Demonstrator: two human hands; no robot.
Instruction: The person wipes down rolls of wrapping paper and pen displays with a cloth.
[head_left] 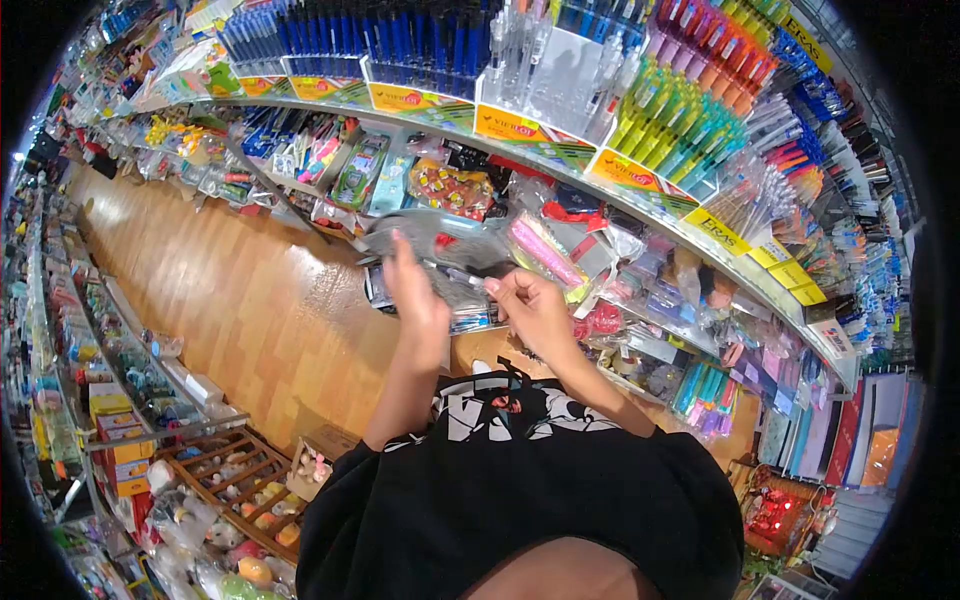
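Observation:
A grey item in clear plastic [455, 283], blurred by motion, lies between my two hands in front of the lower shelf. My left hand [412, 290] is upright against its left side, fingers stretched out and partly smeared. At its right edge my right hand [530, 308] has thumb and fingers pinched together on the grey item's edge. Just beyond my right hand is a pink packet [545, 250] in clear wrapping. A red and yellow patterned pouch [450, 188] lies on the shelf farther back.
Pen racks [420, 97] line the upper shelf ahead, curving right. Packaged goods fill the shelf below. A wooden floor [240, 290] runs down the left aisle. At the lower left stand a wooden slatted crate [235, 480] and a cardboard box [312, 468].

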